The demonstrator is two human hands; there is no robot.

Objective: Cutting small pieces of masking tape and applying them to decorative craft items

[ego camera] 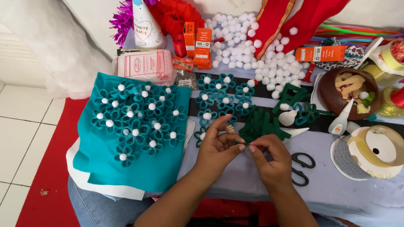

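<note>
A small dark green felt piece (247, 144) sits between the two hands above the middle of the table, pinched at its left end by the left hand (217, 148) and at its right by the right hand (271, 162); both sets of fingertips are closed together on it, though it is too small to tell its exact shape; just behind it lies a pile of dark green felt strips (262, 126); black scissors (301, 167) rest just right of the right hand; to the left lies a teal felt panel (125, 139) covered with felt flowers and white pompoms; loose teal flowers (220, 97) lie beyond the hands, white pompoms (248, 42) farther back; rolls of tape (374, 151) stand at the right on the pale blue tablecloth (372, 197).
</note>
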